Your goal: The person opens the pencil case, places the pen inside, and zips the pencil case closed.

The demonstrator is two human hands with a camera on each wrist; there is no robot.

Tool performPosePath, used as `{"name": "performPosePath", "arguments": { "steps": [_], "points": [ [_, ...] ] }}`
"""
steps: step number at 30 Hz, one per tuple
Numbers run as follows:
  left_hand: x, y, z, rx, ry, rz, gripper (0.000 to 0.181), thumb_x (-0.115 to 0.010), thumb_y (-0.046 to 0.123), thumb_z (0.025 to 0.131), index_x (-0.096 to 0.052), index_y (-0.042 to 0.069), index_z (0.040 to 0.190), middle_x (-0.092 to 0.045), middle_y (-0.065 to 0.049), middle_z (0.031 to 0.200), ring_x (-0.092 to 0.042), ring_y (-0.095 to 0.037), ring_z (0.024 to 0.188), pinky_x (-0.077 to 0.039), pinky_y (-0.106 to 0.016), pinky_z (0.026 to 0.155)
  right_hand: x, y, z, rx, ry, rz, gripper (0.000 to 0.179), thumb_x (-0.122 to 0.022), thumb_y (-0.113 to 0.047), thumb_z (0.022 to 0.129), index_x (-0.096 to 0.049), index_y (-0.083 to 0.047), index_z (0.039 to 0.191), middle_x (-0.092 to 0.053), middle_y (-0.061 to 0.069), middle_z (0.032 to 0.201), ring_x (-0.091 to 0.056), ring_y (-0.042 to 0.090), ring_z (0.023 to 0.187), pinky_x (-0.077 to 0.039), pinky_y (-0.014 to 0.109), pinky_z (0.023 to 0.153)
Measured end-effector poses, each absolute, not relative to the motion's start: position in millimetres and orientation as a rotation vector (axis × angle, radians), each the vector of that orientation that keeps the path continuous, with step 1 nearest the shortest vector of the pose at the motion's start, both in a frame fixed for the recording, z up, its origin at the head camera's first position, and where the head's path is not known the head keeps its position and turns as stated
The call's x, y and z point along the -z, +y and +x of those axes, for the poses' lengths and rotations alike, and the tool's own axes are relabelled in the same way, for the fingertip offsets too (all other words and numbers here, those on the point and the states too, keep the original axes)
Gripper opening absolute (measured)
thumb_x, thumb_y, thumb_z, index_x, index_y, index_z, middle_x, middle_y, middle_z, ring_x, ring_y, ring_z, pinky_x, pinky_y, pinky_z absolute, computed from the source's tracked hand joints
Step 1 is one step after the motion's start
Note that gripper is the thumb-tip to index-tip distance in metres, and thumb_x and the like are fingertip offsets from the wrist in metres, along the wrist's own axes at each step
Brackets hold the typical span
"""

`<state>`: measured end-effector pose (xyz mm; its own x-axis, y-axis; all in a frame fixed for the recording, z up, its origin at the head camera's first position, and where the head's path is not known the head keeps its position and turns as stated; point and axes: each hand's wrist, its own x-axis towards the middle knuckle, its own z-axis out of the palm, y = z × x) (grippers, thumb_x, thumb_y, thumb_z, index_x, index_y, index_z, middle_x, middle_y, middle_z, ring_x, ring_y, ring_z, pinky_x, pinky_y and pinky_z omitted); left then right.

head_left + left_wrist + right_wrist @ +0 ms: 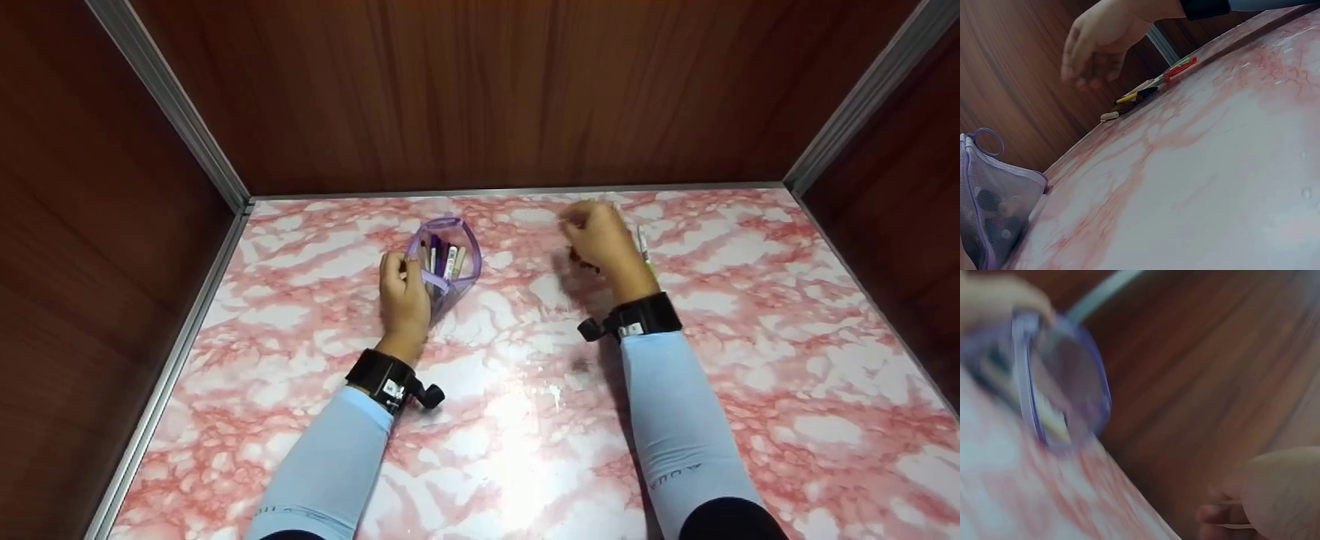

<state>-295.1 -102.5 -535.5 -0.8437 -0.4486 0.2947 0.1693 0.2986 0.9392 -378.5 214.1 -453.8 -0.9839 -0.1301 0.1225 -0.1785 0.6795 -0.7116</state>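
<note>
My left hand (405,296) grips the near-left rim of a purple mesh pouch (478,259), thumb and fingers at its edge. The pouch's mouth gapes, and several pens and markers (451,262) stand inside. In the left wrist view, the pouch (1013,188) appears at the lower left with a purple loop on top. Over the table to the right of it, my right hand (600,236) hangs in the air, fingers loosely bent and nothing visible in them. The right wrist view shows this hand (1280,495) at the lower right, apart from the pouch (1103,394).
Below and beyond my right hand lie several loose items: a yellow-and-black pen (1127,98), a small beige piece (1109,116) and a red item (1180,68). A white pen-like stick (642,240) lies beside the right wrist. Brown wood panels (480,97) enclose the marbled table (315,247).
</note>
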Motion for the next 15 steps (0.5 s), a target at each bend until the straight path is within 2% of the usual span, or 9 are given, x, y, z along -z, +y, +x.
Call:
{"name": "performPosePath", "arguments": {
  "steps": [3, 7, 15],
  "points": [
    [534.9, -102.6, -294.7, 1.584, -2.056, 0.245, 0.024, -0.054, 0.027, 0.115, -0.050, 0.009, 0.100, -0.056, -0.010, 0.109, -0.056, -0.025, 0.092, -0.049, -0.036, 0.077, 455.4, 235.4, -381.2, -1.046, -2.834, 0.144, 0.033, -0.063, -0.019, 0.111, -0.078, -0.003, 0.135, -0.080, 0.023, 0.132, -0.076, 0.040, 0.114, -0.060, 0.055, 0.103],
    [534.6, -102.4, -294.7, 1.603, -2.045, 0.235, 0.022, -0.053, 0.026, 0.115, -0.051, 0.009, 0.100, -0.056, -0.009, 0.108, -0.058, -0.024, 0.093, -0.051, -0.036, 0.078, 457.6, 259.1, -382.5, -0.940, -2.856, 0.011, 0.034, -0.063, -0.021, 0.109, -0.078, -0.001, 0.132, -0.078, 0.026, 0.135, -0.074, 0.047, 0.122, -0.056, 0.063, 0.108],
    [535.1, -103.1, -295.2, 1.613, -2.028, 0.204, 0.021, -0.054, 0.024, 0.116, -0.053, 0.008, 0.101, -0.057, -0.010, 0.109, -0.058, -0.023, 0.096, -0.051, -0.036, 0.081, 465.9, 287.4, -376.4, -0.908, -2.936, -0.299, 0.051, -0.061, -0.026, 0.110, -0.065, 0.004, 0.150, -0.066, 0.033, 0.152, -0.064, 0.054, 0.139, -0.051, 0.066, 0.117]
  ]
}}
